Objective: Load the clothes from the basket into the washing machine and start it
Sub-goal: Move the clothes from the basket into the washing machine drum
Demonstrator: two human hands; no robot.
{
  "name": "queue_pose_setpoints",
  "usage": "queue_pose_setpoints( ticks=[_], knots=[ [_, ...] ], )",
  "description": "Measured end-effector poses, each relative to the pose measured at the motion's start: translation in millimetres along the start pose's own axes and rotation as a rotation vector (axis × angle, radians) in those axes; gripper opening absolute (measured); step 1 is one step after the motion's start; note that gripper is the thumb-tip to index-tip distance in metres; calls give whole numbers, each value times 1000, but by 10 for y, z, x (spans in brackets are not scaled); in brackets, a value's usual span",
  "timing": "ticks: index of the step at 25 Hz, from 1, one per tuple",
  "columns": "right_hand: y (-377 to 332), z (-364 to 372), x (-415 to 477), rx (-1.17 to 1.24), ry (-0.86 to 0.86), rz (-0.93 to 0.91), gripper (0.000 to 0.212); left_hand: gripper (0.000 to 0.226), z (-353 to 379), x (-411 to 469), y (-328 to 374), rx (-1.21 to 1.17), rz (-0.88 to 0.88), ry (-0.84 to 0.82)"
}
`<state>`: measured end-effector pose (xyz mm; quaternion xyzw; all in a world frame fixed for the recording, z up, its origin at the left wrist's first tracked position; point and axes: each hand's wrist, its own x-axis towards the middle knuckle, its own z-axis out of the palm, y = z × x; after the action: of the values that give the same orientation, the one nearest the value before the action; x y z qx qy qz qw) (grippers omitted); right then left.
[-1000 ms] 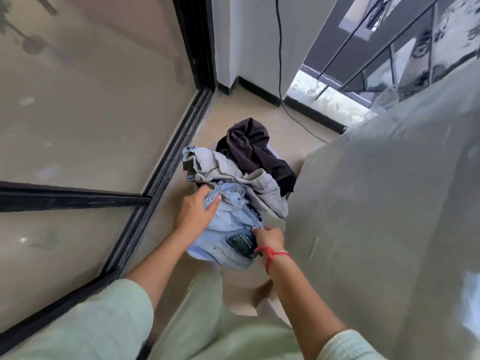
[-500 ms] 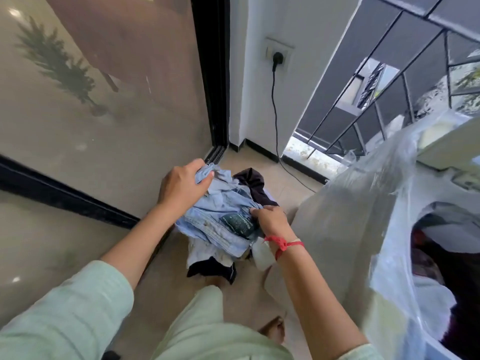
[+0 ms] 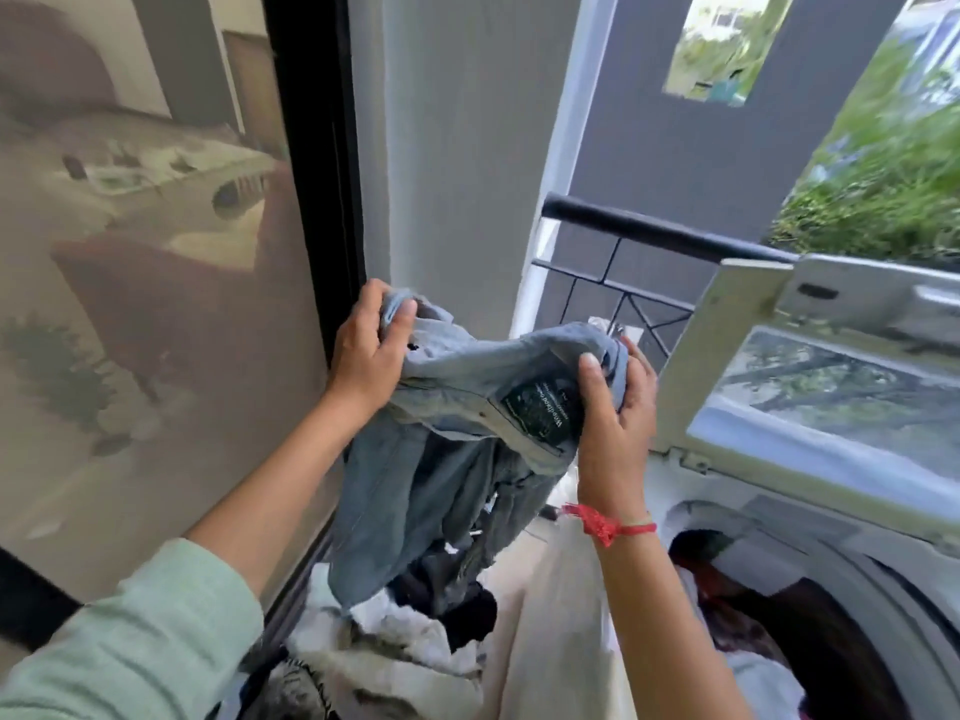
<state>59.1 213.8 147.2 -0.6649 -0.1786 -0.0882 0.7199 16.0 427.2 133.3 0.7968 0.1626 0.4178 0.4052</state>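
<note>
A pair of light blue jeans [image 3: 447, 470] with a dark waistband label hangs in the air between my hands, legs dangling down. My left hand [image 3: 366, 356] grips one end of the waistband; my right hand [image 3: 615, 418], with a red thread on the wrist, grips the other end by the label. Below the jeans lies a pile of white, grey and dark clothes [image 3: 405, 646]; the basket under it is hidden. At the right, the top-loading washing machine [image 3: 852, 579] stands with its lid [image 3: 810, 387] raised, and clothes show inside the drum [image 3: 748, 615].
A glass sliding door with a black frame [image 3: 311, 163] runs along the left. A white wall pillar [image 3: 457, 148] stands ahead. A black balcony railing [image 3: 649, 231] crosses behind the machine. A pale plastic cover [image 3: 556, 615] drapes the machine's side.
Both hands have lifted the jeans up from the pile on the floor to chest height. The view has tilted upward, so the washer's open lid and drum now show.
</note>
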Motion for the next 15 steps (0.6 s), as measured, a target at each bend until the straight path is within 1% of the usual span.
queue_pose_setpoints(
  ticks=[2, 4, 6, 7, 8, 9, 10, 11, 12, 13, 14, 15],
  knots=[
    [-170, -220, 116, -19, 44, -149, 40, 36, 190, 148, 336, -143, 35, -66],
    [-316, -447, 224, -70, 83, -290, 51, 34, 421, 268, 618, -246, 103, -101],
    [-407, -724, 366, -219, 144, -420, 76, 34, 661, 383, 900, -310, 174, -147],
    [-443, -886, 444, -343, 200, -476, 90, 36, 782, 435, 1042, -341, 213, -209],
    [-475, -1046, 509, -469, 257, -524, 100, 41, 882, 463, 1189, -377, 265, -305],
    [-524, -1244, 566, -571, 321, -567, 106, 50, 998, 477, 1371, -404, 340, -440],
    [-566, -1443, 606, -646, 377, -596, 108, 63, 1109, 457, 1532, -384, 433, -580],
    [-603, -1650, 635, -713, 419, -613, 108, 76, 1234, 410, 1674, -311, 541, -690],
    [-650, -1873, 652, -778, 455, -624, 109, 88, 1393, 353, 1804, -198, 664, -754],
    [-697, -2090, 665, -831, 491, -641, 111, 95, 1572, 295, 1900, -69, 788, -764],
    [-751, -2336, 675, -879, 524, -657, 113, 98, 1766, 213, 2003, 20, 867, -742],
    [-836, -2564, 663, -920, 546, -668, 114, 96, 1954, 133, 2089, 36, 869, -712]
  ],
)
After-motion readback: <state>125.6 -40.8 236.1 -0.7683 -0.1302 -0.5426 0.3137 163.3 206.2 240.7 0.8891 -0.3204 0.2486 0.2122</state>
